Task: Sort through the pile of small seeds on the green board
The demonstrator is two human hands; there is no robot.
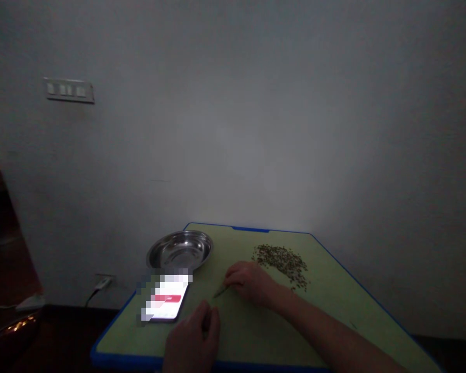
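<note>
On the table's right half lies a loose heap of small dark seed-like pieces (281, 261). Just left of it my right hand (250, 282) rests low over the tabletop with its fingers curled together. From its fingertips a thin, dark, pointed thing (219, 291) sticks out toward the lower left; its kind is too dim to make out. My left hand (193, 339) is at the near edge, thumb and fingers closed together, and what they hold, if anything, is hidden. Between the two hands there is a short gap.
A shiny steel bowl (180, 251) stands at the table's back left. In front of it lies a phone (166, 300) with a lit screen. The pale green table (233, 241) has a blue rim and meets a grey wall (233, 129). A switch plate (69, 90) is on the wall.
</note>
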